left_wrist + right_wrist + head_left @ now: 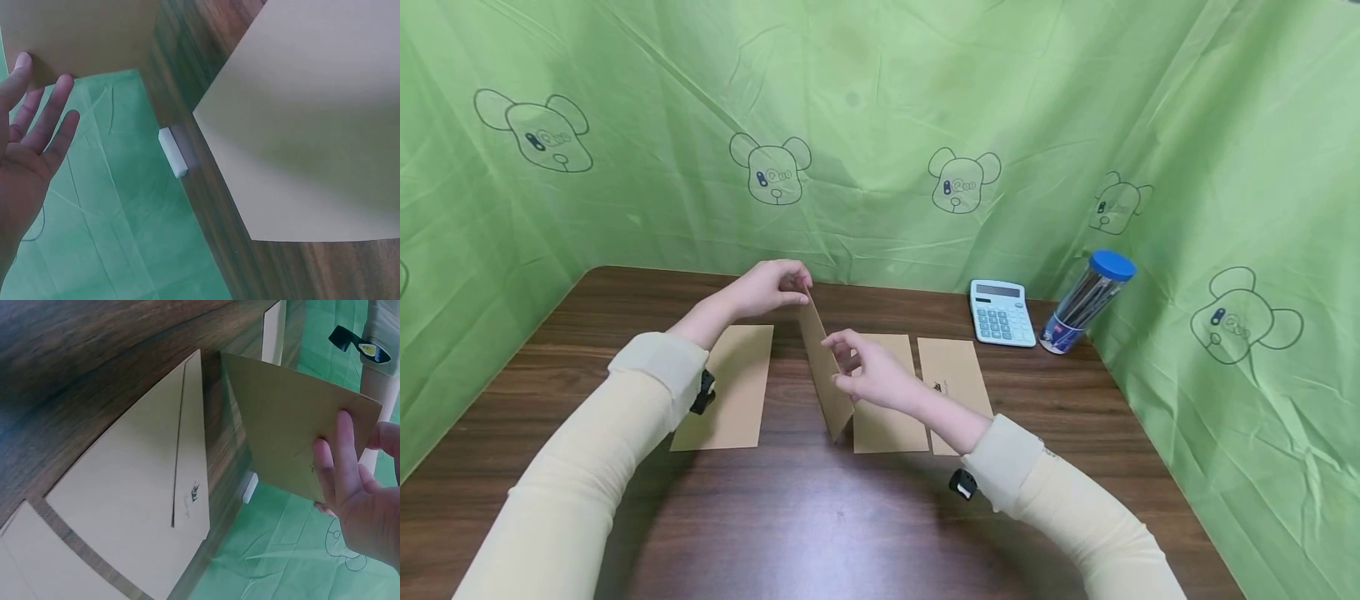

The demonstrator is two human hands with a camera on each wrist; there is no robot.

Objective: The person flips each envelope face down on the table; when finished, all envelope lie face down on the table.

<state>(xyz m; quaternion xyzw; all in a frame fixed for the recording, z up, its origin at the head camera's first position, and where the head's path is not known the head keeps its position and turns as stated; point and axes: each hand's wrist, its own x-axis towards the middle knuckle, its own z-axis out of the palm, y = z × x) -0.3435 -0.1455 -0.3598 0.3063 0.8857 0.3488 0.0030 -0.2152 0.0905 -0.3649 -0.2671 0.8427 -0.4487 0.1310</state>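
Note:
A brown kraft-paper card (822, 367) stands tilted on edge in the middle of the table. At its far upper corner, my left hand (769, 287) pinches it; in the left wrist view the thumb lies on the face of the card (81, 37). My right hand (876, 372) grips its nearer upper edge between thumb and fingers. The right wrist view has fingers of the right hand (369, 512) against the card's broad face (287, 419). Flat brown cards lie on both sides: a left card (730, 387), a middle card (891, 425) and a right card (955, 362).
A light-blue calculator (1002, 312) lies at the back right. Beside it a clear tube with a blue lid (1086, 302) leans, full of dark sticks. Green cloth (880, 100) hangs around the dark wooden table (820, 517). A small printed motif (195, 490) shows on one brown leaf.

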